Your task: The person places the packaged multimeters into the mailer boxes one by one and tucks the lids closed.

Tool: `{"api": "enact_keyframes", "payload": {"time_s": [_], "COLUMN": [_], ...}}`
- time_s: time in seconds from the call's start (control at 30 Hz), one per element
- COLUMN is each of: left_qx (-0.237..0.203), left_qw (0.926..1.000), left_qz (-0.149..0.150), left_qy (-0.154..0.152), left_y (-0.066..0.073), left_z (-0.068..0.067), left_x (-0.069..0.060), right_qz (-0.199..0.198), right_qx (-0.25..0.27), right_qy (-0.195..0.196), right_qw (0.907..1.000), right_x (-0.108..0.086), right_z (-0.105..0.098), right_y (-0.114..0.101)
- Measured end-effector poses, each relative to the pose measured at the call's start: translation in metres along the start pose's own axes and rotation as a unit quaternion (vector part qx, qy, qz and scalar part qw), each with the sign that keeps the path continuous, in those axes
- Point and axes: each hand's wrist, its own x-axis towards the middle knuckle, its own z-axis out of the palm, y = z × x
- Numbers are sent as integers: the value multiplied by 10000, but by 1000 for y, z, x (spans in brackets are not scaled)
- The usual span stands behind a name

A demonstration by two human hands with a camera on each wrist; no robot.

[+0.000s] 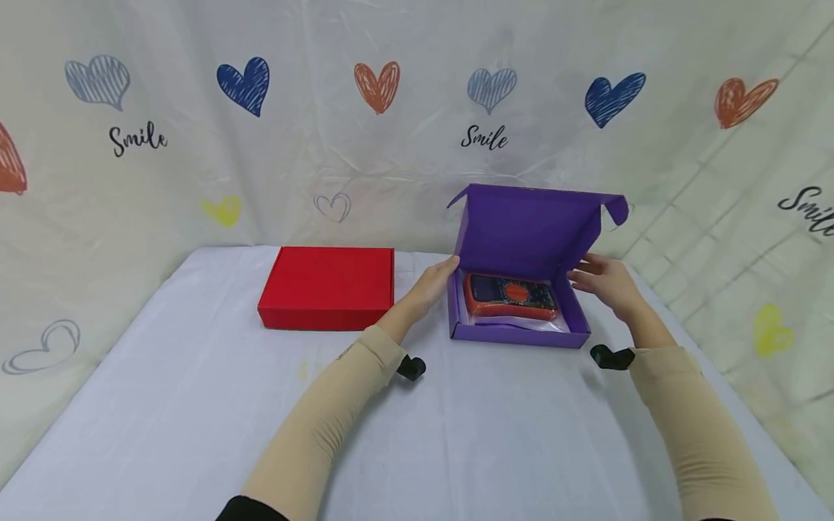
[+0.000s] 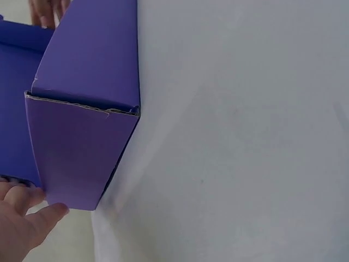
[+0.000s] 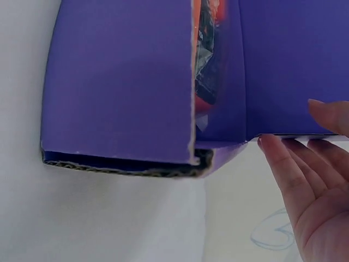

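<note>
The head view faces the white-clothed table's far edge, downward. Close wrist views share the purple cardboard box.

A table spread with a smooth white cloth carries two flat rectangular cardboard boxes, both near its far edge. The closed, bright red box lies towards the far left corner; the purple box, lid raised, sits nearer the far right corner.

Two boxes, one multimeter, two hands, two black wrist devices and one table are visible.
</note>
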Motion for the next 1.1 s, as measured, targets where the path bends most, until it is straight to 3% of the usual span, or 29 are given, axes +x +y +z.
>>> {"api": "enact_keyframes", "payload": {"time_s": [0.57,1.1], "left_qx": [-90,-101], "left_qw": [9999,9999], "left_qz": [-84,-88], "left_qy": [30,-43], "left_y": [-6,-5], "left_z": [0,-2], "left_x": [-4,-3], "right_qz": [-249,-162], "right_qx": [899,573], "right_qy": [134,-102], "right_qw": [9955,9982], "right_x": [-7,-4], "right_z": [3,5], "right_y": [8,7]}}
